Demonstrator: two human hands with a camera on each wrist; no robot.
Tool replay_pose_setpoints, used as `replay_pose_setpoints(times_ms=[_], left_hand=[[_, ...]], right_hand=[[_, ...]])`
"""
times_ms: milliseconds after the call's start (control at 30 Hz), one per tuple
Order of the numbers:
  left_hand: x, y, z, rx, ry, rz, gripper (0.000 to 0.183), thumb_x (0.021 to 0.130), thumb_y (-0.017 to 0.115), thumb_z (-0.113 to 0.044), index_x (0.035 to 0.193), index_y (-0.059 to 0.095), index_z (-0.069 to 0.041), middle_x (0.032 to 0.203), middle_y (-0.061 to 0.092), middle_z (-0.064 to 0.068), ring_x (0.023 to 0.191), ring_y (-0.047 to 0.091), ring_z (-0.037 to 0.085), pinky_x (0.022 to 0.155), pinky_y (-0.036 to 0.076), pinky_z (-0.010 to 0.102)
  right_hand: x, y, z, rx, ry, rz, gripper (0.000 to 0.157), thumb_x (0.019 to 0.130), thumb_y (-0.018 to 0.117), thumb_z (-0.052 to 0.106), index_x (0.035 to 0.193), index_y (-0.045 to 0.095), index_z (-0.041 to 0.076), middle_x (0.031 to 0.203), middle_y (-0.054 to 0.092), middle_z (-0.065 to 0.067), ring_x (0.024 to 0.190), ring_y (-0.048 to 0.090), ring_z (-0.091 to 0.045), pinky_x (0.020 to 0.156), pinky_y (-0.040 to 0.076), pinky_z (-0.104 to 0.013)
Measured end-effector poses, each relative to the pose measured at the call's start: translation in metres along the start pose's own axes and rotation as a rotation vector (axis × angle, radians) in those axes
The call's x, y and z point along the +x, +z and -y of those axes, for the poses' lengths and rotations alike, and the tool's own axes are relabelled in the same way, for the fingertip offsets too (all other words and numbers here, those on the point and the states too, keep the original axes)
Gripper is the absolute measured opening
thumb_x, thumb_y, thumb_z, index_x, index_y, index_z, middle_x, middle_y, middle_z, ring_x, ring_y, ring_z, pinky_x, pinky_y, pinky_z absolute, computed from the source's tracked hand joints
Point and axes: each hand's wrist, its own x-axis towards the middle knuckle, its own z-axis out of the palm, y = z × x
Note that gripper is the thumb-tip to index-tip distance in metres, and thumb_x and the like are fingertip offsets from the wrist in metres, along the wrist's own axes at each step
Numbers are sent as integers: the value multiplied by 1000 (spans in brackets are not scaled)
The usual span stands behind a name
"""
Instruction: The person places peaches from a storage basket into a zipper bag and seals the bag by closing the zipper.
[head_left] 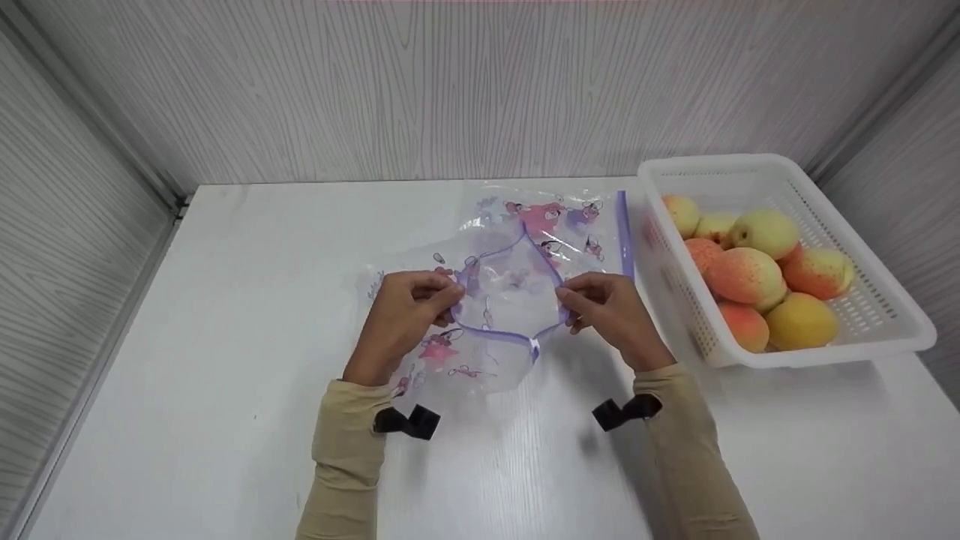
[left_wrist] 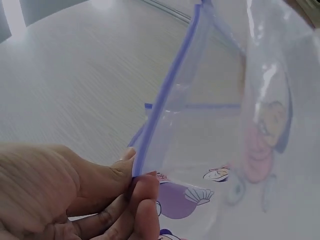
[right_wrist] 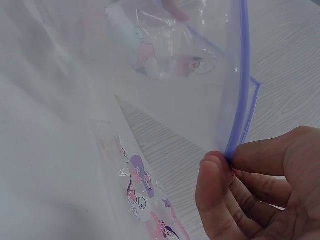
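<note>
A clear zip bag (head_left: 491, 334) with a purple seal strip is held up with its mouth spread wide. My left hand (head_left: 405, 311) pinches one side of that rim between thumb and fingers; the left wrist view shows the grip low on the purple strip (left_wrist: 167, 95). Across the opening, my right hand (head_left: 611, 311) pinches the opposite side, as the right wrist view of the bag's rim (right_wrist: 239, 90) confirms. A white slider sits at the rim's near right corner. Behind it, another printed bag (head_left: 540, 217) lies flat on the table, its purple strip to the right.
At the right stands a white plastic basket (head_left: 840, 358) holding several peach-like fruits (head_left: 745, 275) and a yellow one (head_left: 802, 321). Wood-patterned panels (head_left: 420, 90) close off the table (head_left: 247, 315) at the back and both sides.
</note>
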Motion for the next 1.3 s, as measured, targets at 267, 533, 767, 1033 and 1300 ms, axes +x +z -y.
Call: replay_pose_setpoints(times_ms=[267,533,767,1033,1300], left_hand=[[0,4,-3,-33,71,40,20,89,67,-19,93,71,0,82,67,13,69,66,24,67,58,33],[-1,21,-1,-54,97,13,18,86,70,-19,91,74,-2,76,68,12,66,67,26,66,59,34],[-6,26,-16,32,81,37,19,87,69,-17,92,73,0,80,69,15,68,68,26,68,58,34],[3,24,-1,28,95,45,15,86,70,-22,90,74,-8,77,69,7,66,67,20,65,58,30],[2,23,-5,16,83,59,16,86,70,-22,91,74,-7,79,69,8,67,67,20,66,58,30]], right_hand=[[0,5,0,-35,-9,3,19,88,69,19,95,68,2,78,63,-16,61,61,-22,58,58,-36],[-14,5,19,-243,-89,58,30,91,64,27,108,64,2,88,65,-12,72,65,-26,60,58,-34],[-62,-48,83,-485,-359,-250,27,89,67,22,111,65,7,101,66,-5,82,62,-12,67,54,-19],[-36,-153,74,-831,-131,-417,66,87,67,35,139,43,4,136,46,-20,120,47,-39,93,46,-51],[-32,-178,40,-935,106,-123,70,88,64,39,140,38,-1,134,44,-29,120,41,-47,97,35,-63]])
